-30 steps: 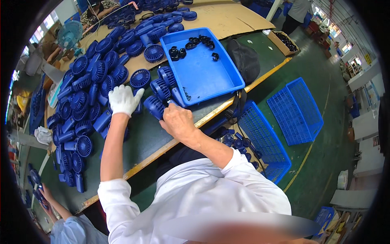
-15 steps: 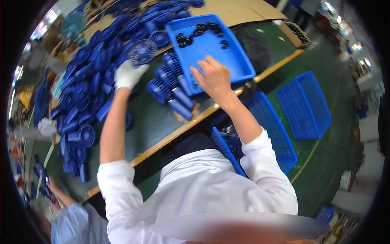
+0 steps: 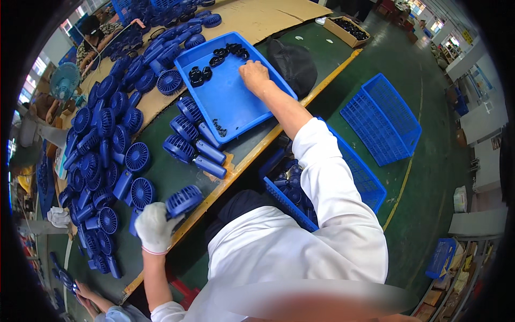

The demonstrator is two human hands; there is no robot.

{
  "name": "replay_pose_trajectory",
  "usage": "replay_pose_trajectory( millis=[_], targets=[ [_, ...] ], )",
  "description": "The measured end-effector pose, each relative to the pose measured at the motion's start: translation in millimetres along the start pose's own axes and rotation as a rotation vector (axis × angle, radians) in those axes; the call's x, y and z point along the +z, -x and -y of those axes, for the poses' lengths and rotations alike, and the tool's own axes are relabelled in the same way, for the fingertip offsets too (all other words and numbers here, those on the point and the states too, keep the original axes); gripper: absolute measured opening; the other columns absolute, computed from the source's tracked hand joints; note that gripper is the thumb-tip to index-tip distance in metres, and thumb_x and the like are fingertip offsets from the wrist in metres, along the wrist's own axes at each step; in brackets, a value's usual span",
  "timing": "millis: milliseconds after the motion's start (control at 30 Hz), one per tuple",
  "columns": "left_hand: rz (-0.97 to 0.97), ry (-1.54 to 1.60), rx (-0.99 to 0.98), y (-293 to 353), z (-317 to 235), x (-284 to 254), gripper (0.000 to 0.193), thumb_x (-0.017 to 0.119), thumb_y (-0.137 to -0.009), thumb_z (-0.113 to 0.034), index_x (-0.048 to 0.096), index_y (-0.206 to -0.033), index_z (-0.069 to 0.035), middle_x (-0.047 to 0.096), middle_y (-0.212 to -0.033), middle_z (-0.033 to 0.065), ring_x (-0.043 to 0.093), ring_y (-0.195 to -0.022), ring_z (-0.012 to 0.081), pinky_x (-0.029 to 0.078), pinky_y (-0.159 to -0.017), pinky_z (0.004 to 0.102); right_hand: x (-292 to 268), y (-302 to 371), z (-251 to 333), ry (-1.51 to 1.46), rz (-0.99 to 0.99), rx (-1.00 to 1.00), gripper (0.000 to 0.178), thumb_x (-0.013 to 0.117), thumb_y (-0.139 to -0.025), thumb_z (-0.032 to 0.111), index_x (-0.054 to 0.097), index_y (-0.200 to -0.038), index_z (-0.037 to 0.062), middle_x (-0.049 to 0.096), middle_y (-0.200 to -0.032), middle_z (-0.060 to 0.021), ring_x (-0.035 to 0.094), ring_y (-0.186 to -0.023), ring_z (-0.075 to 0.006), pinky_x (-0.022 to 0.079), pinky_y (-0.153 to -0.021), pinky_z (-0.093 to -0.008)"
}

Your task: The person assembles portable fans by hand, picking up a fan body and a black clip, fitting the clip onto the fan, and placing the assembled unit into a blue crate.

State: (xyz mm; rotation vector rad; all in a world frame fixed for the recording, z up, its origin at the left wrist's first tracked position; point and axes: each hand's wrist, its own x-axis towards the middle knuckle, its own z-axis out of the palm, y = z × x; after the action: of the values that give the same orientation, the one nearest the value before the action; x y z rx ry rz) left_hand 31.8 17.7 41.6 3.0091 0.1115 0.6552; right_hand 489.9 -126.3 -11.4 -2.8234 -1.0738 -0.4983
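While the gloved left hand [image 3: 154,228] grips a blue handheld fan [image 3: 179,203] over the bench's near edge, head tilted up and right, the bare right hand [image 3: 254,76] reaches into the blue tray [image 3: 230,102]. Its fingers look loosely curled, holding nothing visible; small black parts [image 3: 228,52] lie just beyond them, up-left.

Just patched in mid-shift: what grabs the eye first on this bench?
A heap of blue handheld fans covers the bench's left side. The gloved left hand holds one blue fan near the bench edge, while the bare right hand reaches into the blue tray among small black parts.
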Motion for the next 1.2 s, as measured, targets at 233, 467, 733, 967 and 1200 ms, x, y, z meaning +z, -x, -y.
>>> replay_pose_trajectory(
  millis=[233, 467, 733, 967, 1200],
  targets=[
    [-0.009, 0.002, -0.242, 24.4, -11.6, 27.9, 0.049, 0.087, -0.056, -0.035, 0.060, -0.085, -0.006, 0.062, -0.082, 0.0086, 0.062, -0.076, 0.0288, 0.050, -0.061, 0.0391, -37.3, 33.3, 20.0, -0.630, -0.412, -0.056, 0.018, 0.066, -0.076, 0.003, 0.069, -0.093, -0.0008, 0.063, -0.088, -0.0186, 0.065, -0.078, -0.0313, 0.051, -0.069, -0.0389],
    [0.229, -0.013, -0.350, 43.9, -9.2, 21.6, 0.044, 0.077, -0.068, -0.048, 0.064, -0.081, -0.008, 0.062, -0.079, 0.0102, 0.062, -0.079, 0.0309, 0.049, -0.062, 0.0427, -119.1, 174.7, 145.4, -1.357, -0.177, -0.375, 0.019, 0.065, -0.079, -0.005, 0.060, -0.097, -0.0030, 0.057, -0.089, -0.0151, 0.058, -0.072, -0.0260, 0.047, -0.065, -0.0337],
    [-0.403, 1.224, -1.066, 57.1, -4.6, 40.7, 0.036, 0.059, -0.088, -0.032, 0.066, -0.082, 0.002, 0.062, -0.070, 0.0058, 0.059, -0.067, 0.0134, 0.047, -0.063, 0.0306, -105.3, 254.5, 196.4, -1.735, 0.312, -0.227, 0.024, 0.066, -0.078, -0.008, 0.058, -0.100, -0.0048, 0.058, -0.095, -0.0107, 0.057, -0.080, -0.0142, 0.049, -0.065, -0.0241],
    [-0.628, 1.648, -0.829, 43.9, -47.8, 40.0, 0.033, 0.058, -0.090, -0.023, 0.063, -0.106, 0.005, 0.067, -0.100, 0.0120, 0.064, -0.092, 0.0175, 0.049, -0.083, 0.0314, -103.2, 256.0, 221.9, -2.240, 0.545, -0.184, 0.028, 0.071, -0.083, -0.002, 0.062, -0.109, -0.0059, 0.056, -0.101, -0.0129, 0.061, -0.084, -0.0192, 0.055, -0.063, -0.0277],
    [-0.265, 0.714, -0.709, 41.6, -50.6, 18.0, 0.034, 0.076, -0.061, -0.024, 0.070, -0.090, -0.008, 0.069, -0.075, 0.0087, 0.067, -0.066, 0.0192, 0.052, -0.063, 0.0306, -107.6, 252.7, 232.0, -2.297, 0.719, -0.025, 0.019, 0.068, -0.083, -0.007, 0.064, -0.102, -0.0114, 0.055, -0.100, -0.0123, 0.066, -0.078, -0.0197, 0.060, -0.057, -0.0278]
  ],
)
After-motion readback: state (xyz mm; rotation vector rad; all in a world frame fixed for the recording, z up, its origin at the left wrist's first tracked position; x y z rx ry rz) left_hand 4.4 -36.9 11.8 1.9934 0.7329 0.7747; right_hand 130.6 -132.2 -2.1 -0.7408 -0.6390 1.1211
